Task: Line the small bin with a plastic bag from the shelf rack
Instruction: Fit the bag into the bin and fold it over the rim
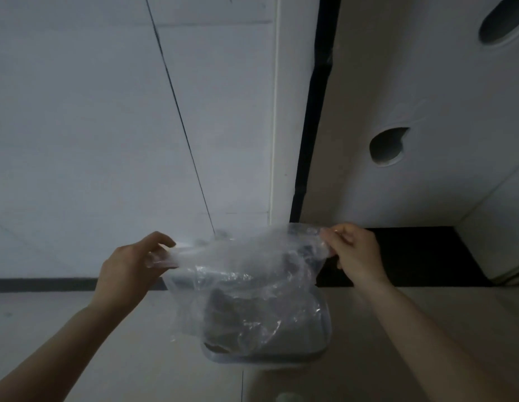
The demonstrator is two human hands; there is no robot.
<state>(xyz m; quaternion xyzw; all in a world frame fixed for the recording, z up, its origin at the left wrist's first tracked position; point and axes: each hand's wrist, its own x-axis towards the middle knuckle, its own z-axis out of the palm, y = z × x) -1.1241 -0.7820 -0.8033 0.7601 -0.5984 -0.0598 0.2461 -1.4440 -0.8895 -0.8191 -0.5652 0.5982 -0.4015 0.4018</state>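
Clear plastic bag (246, 274) is pinched at its mouth by both hands (127, 265) (356, 253), stretched above the small bin (281, 355). Risk: thin film may tear or slip if overstretched.

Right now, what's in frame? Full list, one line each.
plastic bag: 1, clear, held stretched open between both hands, hanging over the bin
bin: 1, small, grey, on the floor below the bag, mostly seen through the plastic
floor: pale, lower part of the view
wall: white panels with a thin dark seam, left and centre
cabinet: pale, right side, with two dark cut-out holes, a black gap along its left edge and a black recess at its base
left hand: 1, bare, pinching the bag's left edge
right hand: 1, bare, pinching the bag's right edge
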